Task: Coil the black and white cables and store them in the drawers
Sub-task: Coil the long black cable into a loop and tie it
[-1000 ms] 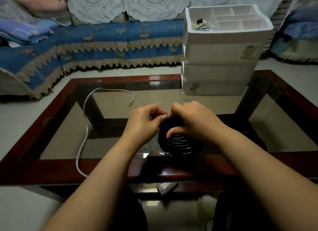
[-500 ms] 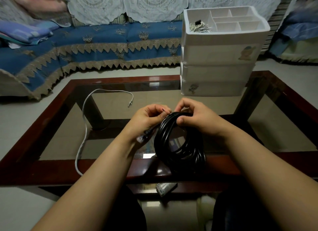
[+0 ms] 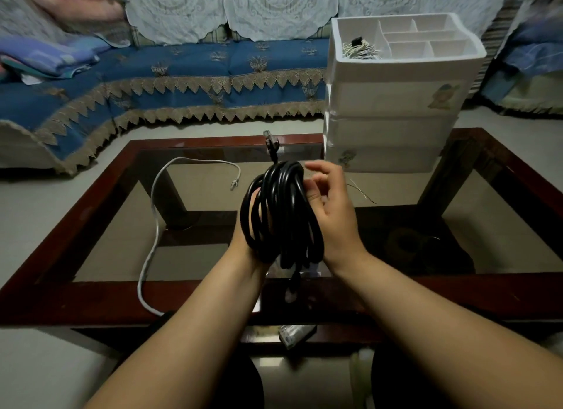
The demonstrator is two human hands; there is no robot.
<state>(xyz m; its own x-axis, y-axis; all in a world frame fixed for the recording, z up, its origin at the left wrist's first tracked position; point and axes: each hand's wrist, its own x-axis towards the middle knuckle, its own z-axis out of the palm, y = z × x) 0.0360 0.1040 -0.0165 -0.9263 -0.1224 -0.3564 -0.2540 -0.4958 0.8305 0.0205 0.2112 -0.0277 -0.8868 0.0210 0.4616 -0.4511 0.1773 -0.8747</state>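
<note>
The black cable (image 3: pixel 283 213) is wound into a thick coil and held upright above the table's near edge. My left hand (image 3: pixel 254 226) is behind the coil with its fingers through the loops, gripping them. My right hand (image 3: pixel 333 216) is at the coil's right side, fingers curled, with thumb and index fingertip pinching the outer strands near the top. One plug end (image 3: pixel 269 140) sticks up above the coil and another end hangs below it. The white cable (image 3: pixel 155 219) lies uncoiled on the glass to the left. The white drawer unit (image 3: pixel 393 128) stands at the back right, drawers closed.
The table is a glass top in a dark red wooden frame (image 3: pixel 76 299). The unit's top tray (image 3: pixel 432 47) has compartments, one holding a bundle of twist ties (image 3: pixel 359 47). A thin wire tie (image 3: pixel 362 192) lies on the glass. A blue sofa (image 3: pixel 182 82) runs behind.
The coil has turned upright and risen, and now hangs over my left hand. My right hand has shifted from the coil's top to its right side. One plug end now points upward.
</note>
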